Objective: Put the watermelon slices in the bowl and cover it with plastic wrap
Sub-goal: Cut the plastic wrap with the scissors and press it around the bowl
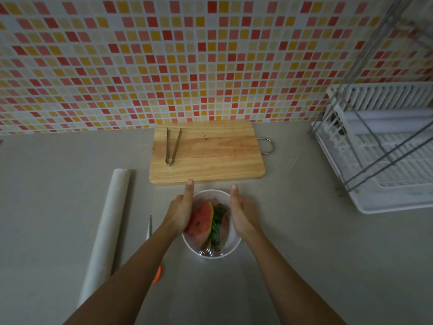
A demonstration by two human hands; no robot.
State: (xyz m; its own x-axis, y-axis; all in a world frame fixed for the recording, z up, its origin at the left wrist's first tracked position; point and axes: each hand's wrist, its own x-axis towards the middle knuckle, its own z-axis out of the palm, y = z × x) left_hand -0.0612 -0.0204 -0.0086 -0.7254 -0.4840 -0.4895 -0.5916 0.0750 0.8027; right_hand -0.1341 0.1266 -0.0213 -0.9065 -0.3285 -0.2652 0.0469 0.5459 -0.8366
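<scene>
A white bowl (209, 194) stands on the counter just in front of the cutting board. Watermelon slices (202, 221) lie in it, red flesh and green rind showing. Clear plastic wrap (212, 252) lies over the bowl and trails toward me across the counter. My left hand (180, 209) presses flat against the bowl's left side, thumb pointing away from me. On the bowl's right side, my right hand (242, 214) does the same. Both hands press the wrap against the bowl. The roll of plastic wrap (106, 231) lies to the left.
A wooden cutting board (210, 156) with metal tongs (171, 146) sits against the tiled wall. Scissors with an orange handle (154, 259) lie partly under my left forearm. A white dish rack (384, 148) fills the right side.
</scene>
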